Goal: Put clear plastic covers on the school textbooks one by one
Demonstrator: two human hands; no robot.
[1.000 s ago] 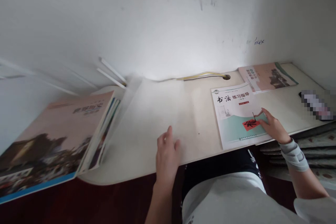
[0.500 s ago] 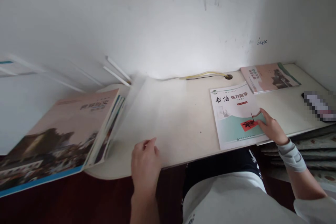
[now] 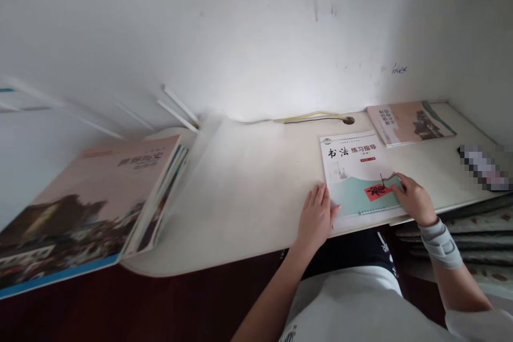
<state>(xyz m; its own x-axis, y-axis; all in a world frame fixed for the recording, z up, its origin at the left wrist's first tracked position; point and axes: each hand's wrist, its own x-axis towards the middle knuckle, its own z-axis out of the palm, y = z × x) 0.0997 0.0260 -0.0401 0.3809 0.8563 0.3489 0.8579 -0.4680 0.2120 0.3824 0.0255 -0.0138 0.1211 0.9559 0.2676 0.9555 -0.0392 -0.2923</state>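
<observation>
A calligraphy workbook (image 3: 352, 171) with a white and green cover and a red square lies on the desk in front of me. My left hand (image 3: 316, 215) rests at its lower left edge, fingers stretched out and lying flat, thumb near the cover. At the right edge, my right hand (image 3: 414, 200) grips the workbook with its thumb on the cover; the undersides of its fingers are hidden. That wrist wears a grey wrist brace (image 3: 441, 243). Below the cover's bottom edge a white strip of paper shows.
On the left stands a stack of books (image 3: 92, 203) topped by a pink history textbook. Another pink textbook (image 3: 412, 122) lies at the back right, near a pixelated phone (image 3: 483, 165). Yellow cables (image 3: 312, 115) run along the wall to a desk hole. Folded patterned cushions (image 3: 481, 235) sit below.
My left hand has moved right, from the bare desk edge to the workbook's left edge. My right hand stays at the right edge, and the cover's lower edge has shifted up slightly.
</observation>
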